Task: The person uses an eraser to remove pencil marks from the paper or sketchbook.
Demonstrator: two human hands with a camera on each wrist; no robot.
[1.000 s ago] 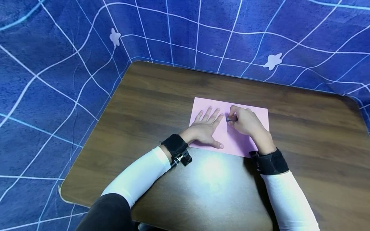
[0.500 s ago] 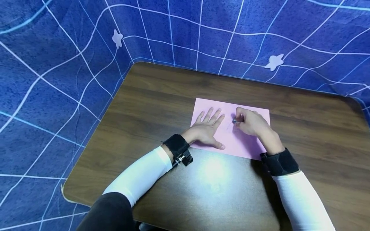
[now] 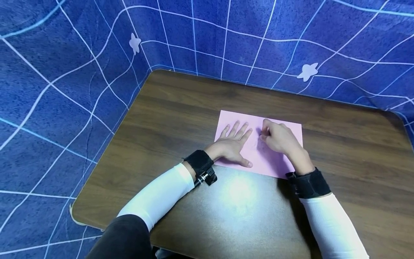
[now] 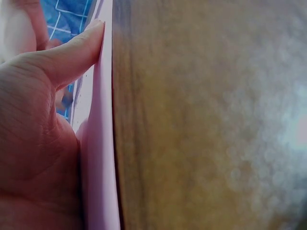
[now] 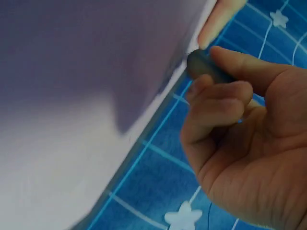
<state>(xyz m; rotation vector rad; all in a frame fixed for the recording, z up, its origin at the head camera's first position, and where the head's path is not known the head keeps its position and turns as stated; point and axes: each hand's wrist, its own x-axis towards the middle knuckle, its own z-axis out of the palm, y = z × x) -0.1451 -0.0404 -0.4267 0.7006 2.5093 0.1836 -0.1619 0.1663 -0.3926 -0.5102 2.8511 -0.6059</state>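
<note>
One pink paper (image 3: 258,151) under flat left hand (image 3: 231,145); right hand (image 3: 278,138), grip pinching one dark eraser (image 5: 204,67).

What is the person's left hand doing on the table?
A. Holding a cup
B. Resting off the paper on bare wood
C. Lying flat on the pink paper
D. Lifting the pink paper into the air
C: the left hand lies with fingers spread flat on the pink paper.
</note>
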